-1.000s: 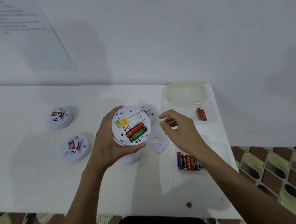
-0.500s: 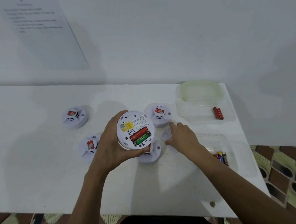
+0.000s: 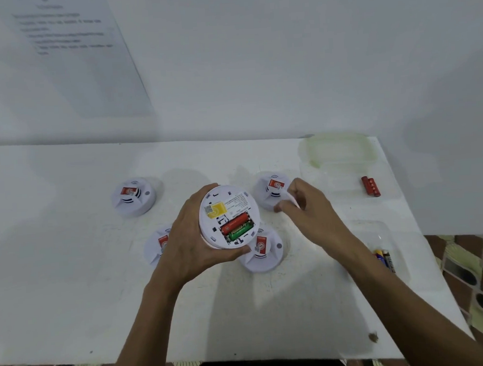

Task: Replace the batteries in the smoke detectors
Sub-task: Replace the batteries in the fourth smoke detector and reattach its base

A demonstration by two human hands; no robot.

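The left hand point(image 3: 190, 242) gripped a round white smoke detector point(image 3: 227, 216), its red and green batteries point(image 3: 236, 227) showing. Just right of the detector, the right hand point(image 3: 309, 207) pinched a thin white cover point(image 3: 288, 198).

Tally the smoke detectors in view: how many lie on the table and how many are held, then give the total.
Smoke detectors on the table: 4
Smoke detector held in the left hand, battery bay open: 1
Total: 5
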